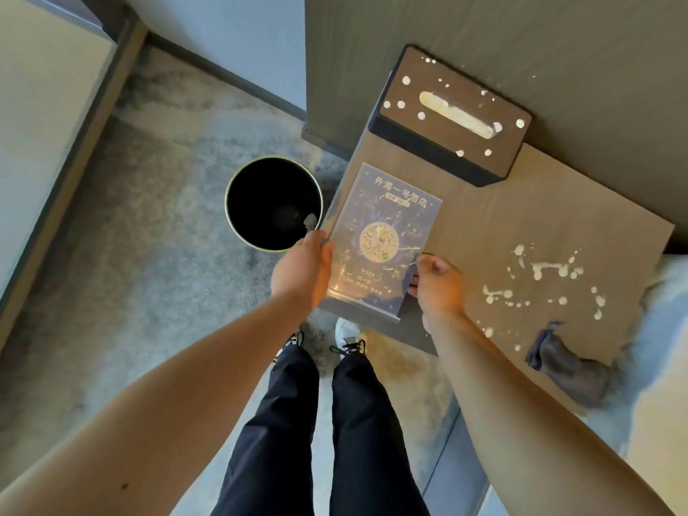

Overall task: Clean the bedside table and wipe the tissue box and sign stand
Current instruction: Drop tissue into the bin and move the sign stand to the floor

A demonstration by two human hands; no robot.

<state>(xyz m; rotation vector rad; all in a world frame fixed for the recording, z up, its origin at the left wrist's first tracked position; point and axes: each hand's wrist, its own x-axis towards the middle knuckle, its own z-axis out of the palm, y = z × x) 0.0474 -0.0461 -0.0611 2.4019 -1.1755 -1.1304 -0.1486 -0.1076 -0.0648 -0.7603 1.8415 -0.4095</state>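
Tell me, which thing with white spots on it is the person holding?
The sign stand, held by the left hand and right hand. The tissue box and table are spotted too, but nobody touches them.

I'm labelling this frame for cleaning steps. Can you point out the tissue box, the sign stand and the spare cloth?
tissue box (452, 117): head view, on its spattered top face.
sign stand (383, 232): head view, on its printed front panel.
spare cloth (566, 364): head view, mid-bundle, on the table.

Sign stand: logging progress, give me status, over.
Left hand and right hand grip the sign stand by its edges. Tissue box and bedside table still spattered white. Cloth lies unused.
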